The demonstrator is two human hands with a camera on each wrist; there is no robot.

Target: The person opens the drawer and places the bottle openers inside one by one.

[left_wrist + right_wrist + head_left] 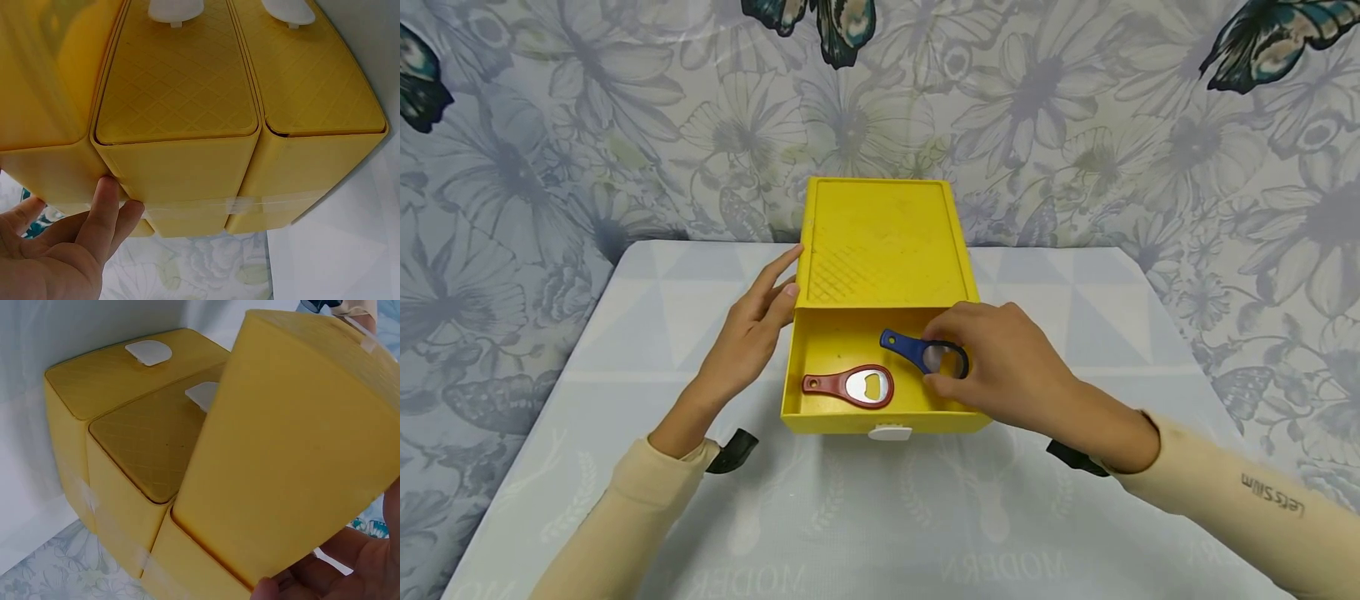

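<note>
A yellow drawer is pulled out from the yellow cabinet. Inside it, a red bottle opener lies on the floor at the left. My right hand reaches over the drawer's right wall, thumb and fingers pinching the round head of a blue bottle opener. That head is partly hidden by the hand. My left hand touches the cabinet's left side with its fingers extended. The left wrist view shows these fingers against the side of the top unit.
Two closed drawers with white pull tabs sit below the open one. Clear tape joins the units. The cabinet stands on a patterned tablecloth, before a floral backdrop.
</note>
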